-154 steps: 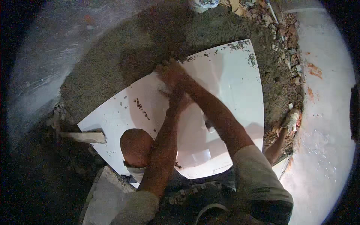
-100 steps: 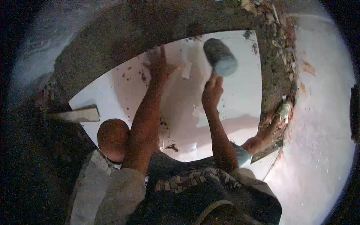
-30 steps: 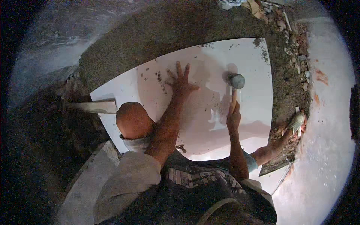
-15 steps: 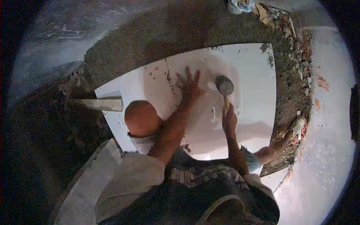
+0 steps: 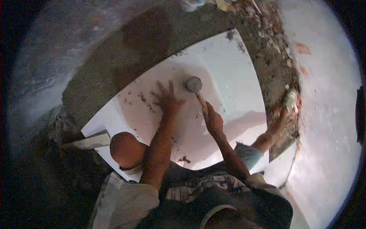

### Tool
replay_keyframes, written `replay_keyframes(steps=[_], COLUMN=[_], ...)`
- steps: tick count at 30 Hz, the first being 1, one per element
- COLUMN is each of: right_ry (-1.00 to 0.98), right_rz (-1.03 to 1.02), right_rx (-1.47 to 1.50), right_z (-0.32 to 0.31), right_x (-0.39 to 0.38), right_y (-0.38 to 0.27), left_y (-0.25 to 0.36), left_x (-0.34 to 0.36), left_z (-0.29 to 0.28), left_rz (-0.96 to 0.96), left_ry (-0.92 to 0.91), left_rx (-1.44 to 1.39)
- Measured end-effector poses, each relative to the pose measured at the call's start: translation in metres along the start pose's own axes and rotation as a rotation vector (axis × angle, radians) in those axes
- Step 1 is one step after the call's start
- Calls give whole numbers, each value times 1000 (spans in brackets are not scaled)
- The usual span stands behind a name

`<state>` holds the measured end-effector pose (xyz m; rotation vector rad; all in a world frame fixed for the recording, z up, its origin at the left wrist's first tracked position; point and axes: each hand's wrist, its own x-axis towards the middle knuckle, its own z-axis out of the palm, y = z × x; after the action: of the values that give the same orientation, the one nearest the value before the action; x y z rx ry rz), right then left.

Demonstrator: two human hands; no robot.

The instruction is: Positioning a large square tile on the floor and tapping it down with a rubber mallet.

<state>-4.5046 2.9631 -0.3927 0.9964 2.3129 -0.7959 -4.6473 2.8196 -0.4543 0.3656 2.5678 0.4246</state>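
One mallet (image 5: 193,84), dark round head, light handle, over the middle of a big white slab (image 5: 232,99). Lower handle hidden in the right hand (image 5: 214,121); can't tell whether the head touches the slab or hangs just above. Slab's near edge covered by the person's shirt (image 5: 213,187) and legs; left corner region partly behind a bare knee (image 5: 127,150). Far left very dark, details lost. Pale item (image 5: 192,4) at top edge cut off, kind unclear.

Right hand closed around the handle. Left hand (image 5: 167,101) empty, fingers spread, palm down on the slab, just left of the mallet head. Mallet head sits ahead and left of the right hand, between the two.

Slab glossy, shadowed, dark crumbs (image 5: 183,159) scattered on it. Wood piece (image 5: 91,141) overlaps its left edge. Grey-brown grainy bed (image 5: 99,72) beyond the far edge; rubble (image 5: 276,45) along the right. Shoe (image 5: 291,103) at right, beside a pale, smooth surface (image 5: 328,126) with reddish smears.
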Motion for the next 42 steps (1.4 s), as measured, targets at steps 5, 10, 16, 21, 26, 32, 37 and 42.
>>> replay_keyframes(steps=[5, 10, 16, 21, 26, 32, 37, 42], right_ry=[576, 326, 601, 245, 504, 287, 91, 229], right_rz=[-385, -28, -46, 260, 42, 15, 134, -158], right_rx=[331, 222, 460, 375, 463, 207, 158, 164], right_z=[-38, -14, -47, -18, -49, 3, 10, -3], right_x=[-20, 12, -21, 5, -8, 4, -46, -53], right_y=[-34, 40, 6, 58, 5, 51, 60, 85], left_y=[38, 68, 63, 86, 80, 68, 37, -63], left_x=[-3, -3, 5, 8, 4, 8, 56, 107], left_z=[-15, -6, -5, 3, -2, 2, -30, -136], left_rz=[50, 74, 56, 90, 17, -7, 321, 483], left_ry=[-128, -140, -134, -161, -187, -230, -546, -265], left_rx=[218, 171, 201, 220, 250, 221, 364, 503])
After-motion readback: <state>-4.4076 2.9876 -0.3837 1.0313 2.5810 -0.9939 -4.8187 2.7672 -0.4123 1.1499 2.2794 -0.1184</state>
